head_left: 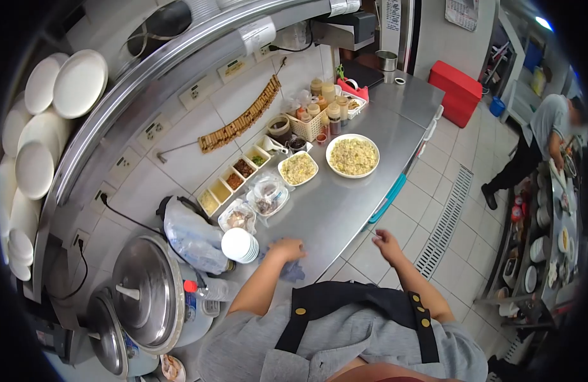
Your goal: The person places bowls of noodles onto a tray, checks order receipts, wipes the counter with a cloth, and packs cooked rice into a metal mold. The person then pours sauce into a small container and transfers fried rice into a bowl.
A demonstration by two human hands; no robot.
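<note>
My left hand rests on the steel counter near its front edge, its fingers closed over a crumpled blue-grey cloth. Off the counter, above the floor, my right hand hangs with fingers loosely bent and apart, and I see nothing in it. A stack of white bowls stands just beside my left hand. Further along the counter are a round white bowl of fried rice and a smaller squarish container of fried rice. Two plastic-wrapped containers lie close to the stack.
White trays of chopped ingredients line the wall. Sauce bottles stand in and around a basket. Large lidded pots are at left. A red box sits beyond the counter. At right a co-worker bends over another counter.
</note>
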